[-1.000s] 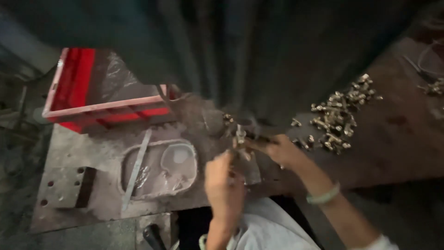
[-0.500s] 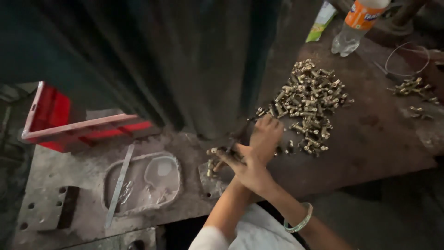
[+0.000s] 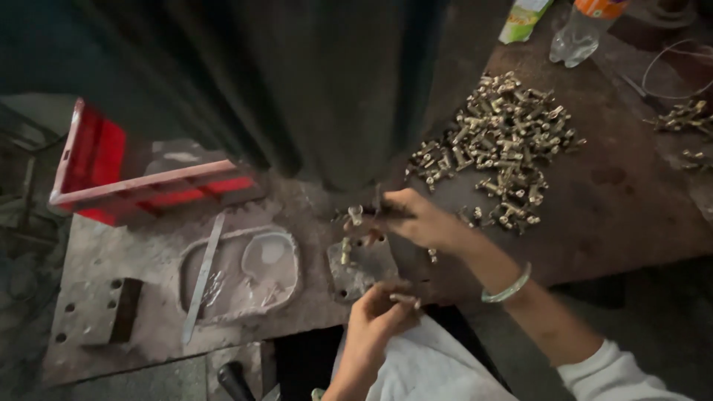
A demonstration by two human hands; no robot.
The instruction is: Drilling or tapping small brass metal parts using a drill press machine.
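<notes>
Fingers (image 3: 394, 212) of the right hand (image 3: 423, 221) are pinching a brass fitting (image 3: 355, 215) over the small metal plate (image 3: 362, 266) at the table's (image 3: 631, 215) front edge. Left hand (image 3: 379, 321) fingers are closing on another small piece (image 3: 403, 298); seating each part calls for careful alignment.

Small brass fitting (image 3: 355, 215), upright, pinched at the right hand's fingertips above a grey perforated steel plate (image 3: 362, 269); another short brass piece (image 3: 404, 298) lies crosswise in left-hand fingers.

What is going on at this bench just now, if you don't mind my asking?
A person sits at a worn metal workbench handling small brass fittings. The right hand, with a pale bangle on its wrist, pinches a few fittings over a small drilled metal plate. The left hand holds one small piece near the bench edge. A large heap of brass fittings lies behind, and a red crate stands at the left.
</notes>
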